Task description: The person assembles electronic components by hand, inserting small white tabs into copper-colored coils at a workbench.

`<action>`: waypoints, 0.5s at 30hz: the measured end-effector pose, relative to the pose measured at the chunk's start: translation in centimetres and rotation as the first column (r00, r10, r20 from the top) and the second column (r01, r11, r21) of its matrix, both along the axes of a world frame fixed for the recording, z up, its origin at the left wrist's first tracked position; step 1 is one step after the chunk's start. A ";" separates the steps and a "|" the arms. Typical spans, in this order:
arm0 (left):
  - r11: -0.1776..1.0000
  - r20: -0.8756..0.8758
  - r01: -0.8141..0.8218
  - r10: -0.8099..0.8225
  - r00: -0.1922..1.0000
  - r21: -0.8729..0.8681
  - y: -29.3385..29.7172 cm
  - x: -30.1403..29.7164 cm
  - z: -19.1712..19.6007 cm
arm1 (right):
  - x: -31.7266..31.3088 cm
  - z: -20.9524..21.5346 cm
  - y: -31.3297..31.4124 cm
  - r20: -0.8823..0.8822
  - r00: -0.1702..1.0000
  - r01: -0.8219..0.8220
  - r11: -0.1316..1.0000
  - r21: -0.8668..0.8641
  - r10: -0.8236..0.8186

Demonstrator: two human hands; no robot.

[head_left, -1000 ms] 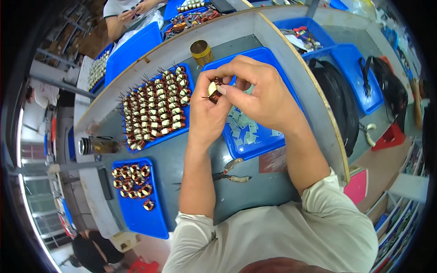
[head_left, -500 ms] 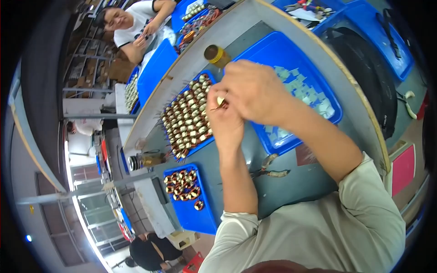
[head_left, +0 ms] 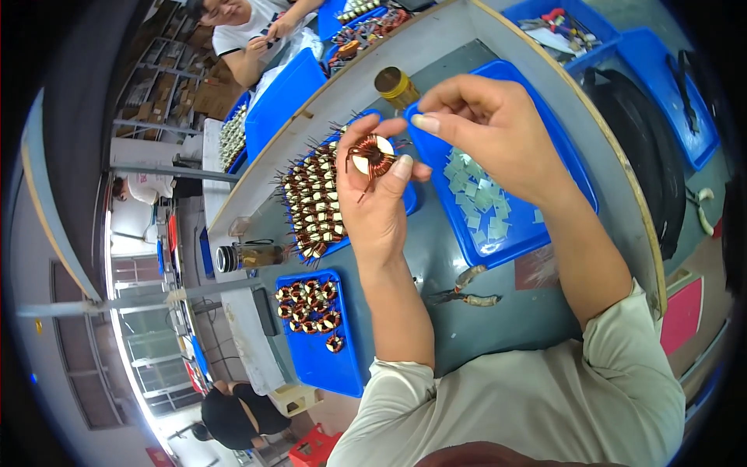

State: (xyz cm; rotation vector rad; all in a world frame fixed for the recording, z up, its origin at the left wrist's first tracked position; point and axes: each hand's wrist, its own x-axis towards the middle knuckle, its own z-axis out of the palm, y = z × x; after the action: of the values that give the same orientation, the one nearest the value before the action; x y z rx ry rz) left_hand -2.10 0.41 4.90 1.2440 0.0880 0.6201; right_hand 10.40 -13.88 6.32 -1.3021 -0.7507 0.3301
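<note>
My left hand (head_left: 375, 222) is closed on a toroidal coil (head_left: 373, 161), a ring wound with copper wire, with white faces and loose wire ends. Its thumb presses the ring's near side. Apart from it and to the right, my right hand (head_left: 507, 132) has thumb and index fingertip drawn together in a pinch; whatever may be between them is too small to make out. Behind my left hand a blue tray (head_left: 410, 201) holds rows of similar coils (head_left: 315, 202). Below my right hand lies a blue tray (head_left: 510, 253) of pale green square pieces (head_left: 476, 194).
Wire cutters (head_left: 467, 297) lie on the bench before me. A smaller blue tray (head_left: 331, 377) with several coils stands left. A yellow-banded jar (head_left: 397, 86) and a glass bottle (head_left: 249, 257) stand near the raised bench edge (head_left: 576, 101). A co-worker (head_left: 253, 39) sits beyond it.
My hands were together over the coil. My right hand has drawn away to the right, and the coil now shows face-on in my left hand. The view has shifted slightly.
</note>
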 end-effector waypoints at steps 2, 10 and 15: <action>0.972 0.030 -0.162 0.160 0.987 0.168 -0.1 -0.2 0.6 | -0.2 -0.2 0.0 -0.013 0.999 -0.032 0.999 -0.028 0.032; 0.967 0.266 -0.237 0.204 0.942 0.095 -0.1 0.7 -1.2 | -3.7 -0.7 1.9 -0.129 0.971 -0.206 0.978 -0.021 0.201; 0.958 0.276 -0.264 0.225 0.934 0.110 -1.1 1.7 -2.0 | -4.0 0.4 1.8 -0.467 0.811 -0.317 0.936 0.153 0.352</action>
State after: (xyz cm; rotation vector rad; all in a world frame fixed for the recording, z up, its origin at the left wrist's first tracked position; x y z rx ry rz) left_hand -0.37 -0.73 2.94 1.2908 -0.0237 1.0191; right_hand 6.36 -12.03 6.77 -0.9530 -0.5447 0.8811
